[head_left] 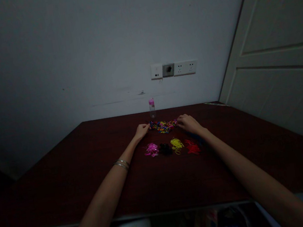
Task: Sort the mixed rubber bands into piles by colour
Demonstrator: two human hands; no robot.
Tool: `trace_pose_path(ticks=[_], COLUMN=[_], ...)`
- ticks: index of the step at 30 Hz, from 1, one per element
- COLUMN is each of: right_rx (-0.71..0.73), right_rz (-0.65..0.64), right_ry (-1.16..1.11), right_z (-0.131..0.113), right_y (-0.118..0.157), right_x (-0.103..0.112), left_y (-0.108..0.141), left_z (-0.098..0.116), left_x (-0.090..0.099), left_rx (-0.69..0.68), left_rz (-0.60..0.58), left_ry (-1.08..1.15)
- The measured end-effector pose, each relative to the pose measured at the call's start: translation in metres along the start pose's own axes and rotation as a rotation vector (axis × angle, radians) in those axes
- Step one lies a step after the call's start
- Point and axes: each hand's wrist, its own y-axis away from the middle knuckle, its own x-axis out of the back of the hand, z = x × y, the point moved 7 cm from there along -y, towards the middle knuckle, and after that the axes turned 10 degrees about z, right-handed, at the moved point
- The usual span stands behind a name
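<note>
A pile of mixed-colour rubber bands (164, 126) lies toward the back of the dark red table. At its left edge is my left hand (142, 130), its fingertips pinched together against the bands. My right hand (189, 122) is at the pile's right edge, fingers bent and closed there; what sits between them is too small to make out. Nearer to me, sorted by colour, are pink bands (152, 149), black bands (165, 149), yellow bands (177, 145) and red bands (192, 147). Some blue bands (195, 136) are partly hidden by my right forearm.
A small clear bottle with a pink top (152, 108) stands behind the mixed pile, near the wall. Sockets (184, 68) are on the wall above the table (64, 178). A pale door (280, 50) is at the right. Blurred items fill the space below the table's front edge.
</note>
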Motion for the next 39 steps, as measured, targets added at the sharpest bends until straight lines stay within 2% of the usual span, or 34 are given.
trace_pose_path(ticks=[5, 9, 13, 15, 21, 24, 30, 34, 39], right_rx=[-0.005, -0.034, -0.050, -0.038, 0.044, 0.066, 0.049, -0.006, -0.094], right_rz=[0.051, 0.103, 0.190, 0.220, 0.241, 0.234, 0.223, 0.221, 0.250], right_ry=[-0.082, -0.237, -0.430, -0.507, -0.603, -0.585, -0.558, -0.530, -0.530], right_z=[0.003, 0.009, 0.007, -0.001, -0.033, -0.042, -0.037, -0.025, -0.004], right_y=[0.001, 0.000, -0.006, -0.009, -0.014, -0.015, -0.015, -0.013, -0.010], right_x=[0.000, -0.003, -0.003, 0.000, 0.012, 0.015, 0.012, 0.013, 0.015], left_y=[0.000, 0.000, 0.001, 0.005, 0.038, 0.050, 0.039, 0.031, 0.027], left_z=[0.000, 0.001, 0.017, 0.030, 0.071, 0.079, 0.061, 0.048, 0.044], left_x=[0.000, 0.002, 0.000, -0.010, -0.054, -0.062, -0.056, -0.052, -0.046], left_rx=[-0.017, -0.026, -0.088, -0.109, -0.106, -0.073, 0.048, 0.094, 0.168], left_rz=[-0.003, 0.017, 0.041, -0.021, -0.381, -0.454, -0.362, -0.299, -0.218], left_ry=[-0.005, 0.000, 0.057, 0.091, 0.188, 0.236, 0.250, 0.311, 0.390])
